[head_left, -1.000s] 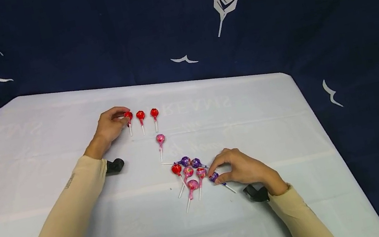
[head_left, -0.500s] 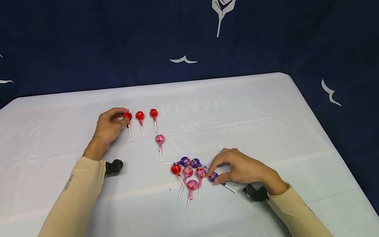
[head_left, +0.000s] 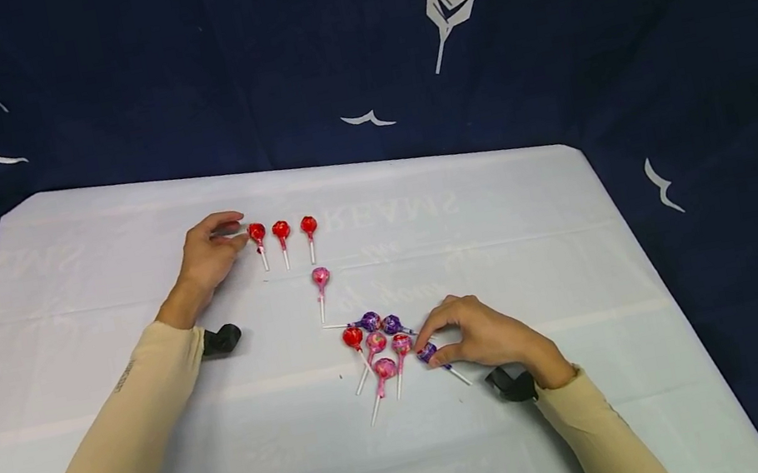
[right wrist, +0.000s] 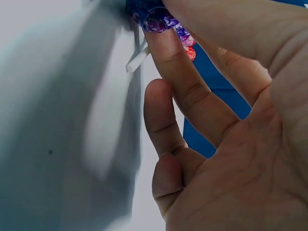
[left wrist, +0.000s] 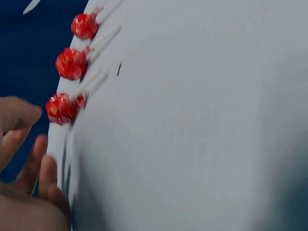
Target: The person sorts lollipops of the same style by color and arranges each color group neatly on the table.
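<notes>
Three red lollipops lie side by side in a row, sticks toward the person. My left hand (head_left: 207, 254) is beside the leftmost red lollipop (head_left: 256, 232), its fingers apart from the candy; the left wrist view shows a gap between the fingertips and that lollipop (left wrist: 61, 109). Below the row's right end lies a single pink lollipop (head_left: 321, 277). My right hand (head_left: 488, 336) pinches a purple lollipop (head_left: 427, 352) by its head between thumb and fingers, at the right side of a loose pile. In the right wrist view the purple wrapper (right wrist: 153, 18) shows at the thumb.
The pile holds pink lollipops (head_left: 385, 369), purple lollipops (head_left: 370, 322) and one red lollipop (head_left: 354, 337), some overlapping. A white cloth covers the table (head_left: 503, 248). Behind it hangs a dark blue curtain (head_left: 169, 79) with white feather shapes.
My left hand has let go of the leftmost red lollipop and drawn slightly left, leaving it in the row. The right hand and its purple lollipop have stayed put.
</notes>
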Available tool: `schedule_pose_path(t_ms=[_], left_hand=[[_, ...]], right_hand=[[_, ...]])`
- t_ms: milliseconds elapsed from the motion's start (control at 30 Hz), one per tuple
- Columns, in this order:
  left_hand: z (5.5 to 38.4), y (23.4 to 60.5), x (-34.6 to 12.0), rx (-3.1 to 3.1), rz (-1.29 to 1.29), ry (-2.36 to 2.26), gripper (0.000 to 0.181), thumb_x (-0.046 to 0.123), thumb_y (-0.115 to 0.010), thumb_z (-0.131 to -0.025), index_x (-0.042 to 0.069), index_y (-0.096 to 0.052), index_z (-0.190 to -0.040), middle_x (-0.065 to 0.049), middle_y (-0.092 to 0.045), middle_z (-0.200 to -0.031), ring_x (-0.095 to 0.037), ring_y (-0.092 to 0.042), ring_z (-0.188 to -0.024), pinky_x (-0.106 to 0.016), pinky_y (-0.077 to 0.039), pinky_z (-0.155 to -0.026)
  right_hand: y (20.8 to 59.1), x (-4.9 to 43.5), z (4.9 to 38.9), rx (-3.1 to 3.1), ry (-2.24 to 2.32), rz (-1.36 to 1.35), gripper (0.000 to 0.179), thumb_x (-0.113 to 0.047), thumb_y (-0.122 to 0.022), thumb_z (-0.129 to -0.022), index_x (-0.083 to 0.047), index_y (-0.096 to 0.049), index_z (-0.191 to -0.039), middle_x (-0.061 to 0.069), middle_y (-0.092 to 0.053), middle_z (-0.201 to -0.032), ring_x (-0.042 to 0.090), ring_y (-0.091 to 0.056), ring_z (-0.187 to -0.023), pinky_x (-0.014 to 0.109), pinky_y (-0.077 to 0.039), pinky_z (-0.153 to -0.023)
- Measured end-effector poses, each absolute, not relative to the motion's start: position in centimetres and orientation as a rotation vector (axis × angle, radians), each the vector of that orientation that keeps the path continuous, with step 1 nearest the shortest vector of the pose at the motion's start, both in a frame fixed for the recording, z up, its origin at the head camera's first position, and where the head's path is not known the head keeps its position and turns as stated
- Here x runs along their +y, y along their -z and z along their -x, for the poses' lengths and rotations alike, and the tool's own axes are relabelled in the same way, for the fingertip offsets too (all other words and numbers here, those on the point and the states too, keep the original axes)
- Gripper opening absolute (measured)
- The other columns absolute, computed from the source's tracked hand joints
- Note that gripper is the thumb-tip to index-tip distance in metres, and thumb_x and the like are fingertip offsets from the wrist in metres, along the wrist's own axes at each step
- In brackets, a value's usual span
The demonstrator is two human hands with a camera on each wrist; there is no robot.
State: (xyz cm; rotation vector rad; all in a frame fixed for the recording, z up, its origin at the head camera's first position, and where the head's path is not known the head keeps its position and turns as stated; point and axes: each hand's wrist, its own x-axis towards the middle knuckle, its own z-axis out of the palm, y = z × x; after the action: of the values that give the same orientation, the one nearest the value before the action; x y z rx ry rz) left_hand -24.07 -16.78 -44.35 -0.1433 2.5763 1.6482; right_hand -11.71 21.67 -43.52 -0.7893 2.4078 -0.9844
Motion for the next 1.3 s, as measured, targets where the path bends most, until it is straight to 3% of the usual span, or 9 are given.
schedule_pose_path(t_ms=[233,533,767,1300], left_hand=[[21.5,43.4,-14.5,2.701,-0.079,-1.672,0.032,0.002,-0.062,-0.094,0.001,-0.063,-0.126,-0.021,-0.061,-0.119,-0.024,-0.05,-0.098,-0.029,-0.04,-0.082],[14.7,43.8,-10.2,2.603,-0.555,-1.447,0.022,0.012,-0.076,-0.089,0.006,-0.072,-0.109,-0.008,-0.069,-0.099,-0.024,-0.058,-0.089,-0.038,-0.046,-0.083],[12.3,44.3,-8.5,2.592,-0.555,-1.43,0.02,0.016,-0.079,-0.086,0.008,-0.074,-0.104,-0.004,-0.071,-0.096,-0.021,-0.055,-0.086,-0.036,-0.044,-0.081],[11.4,44.9,-7.6,2.606,-0.647,-1.31,0.022,0.012,-0.081,-0.084,0.014,-0.074,-0.105,0.001,-0.071,-0.102,-0.019,-0.053,-0.089,-0.032,-0.041,-0.08]], right_hand=[[43.5,21.8,11.7,2.409,0.983,0.783,0.02,-0.021,-0.085,-0.079,-0.026,-0.079,-0.098,-0.015,-0.075,-0.101,0.015,-0.057,-0.1,0.036,-0.042,-0.088],[43.8,21.7,11.8,2.412,0.978,0.789,0.021,-0.02,-0.086,-0.079,-0.026,-0.079,-0.097,-0.015,-0.075,-0.101,0.015,-0.057,-0.099,0.038,-0.041,-0.088],[43.8,21.7,11.8,2.414,0.976,0.775,0.021,-0.021,-0.086,-0.079,-0.027,-0.079,-0.097,-0.015,-0.075,-0.1,0.015,-0.057,-0.099,0.037,-0.041,-0.087],[43.5,21.6,11.7,2.443,0.936,0.771,0.022,-0.022,-0.086,-0.079,-0.027,-0.079,-0.099,-0.018,-0.074,-0.102,0.013,-0.056,-0.1,0.038,-0.039,-0.09]])
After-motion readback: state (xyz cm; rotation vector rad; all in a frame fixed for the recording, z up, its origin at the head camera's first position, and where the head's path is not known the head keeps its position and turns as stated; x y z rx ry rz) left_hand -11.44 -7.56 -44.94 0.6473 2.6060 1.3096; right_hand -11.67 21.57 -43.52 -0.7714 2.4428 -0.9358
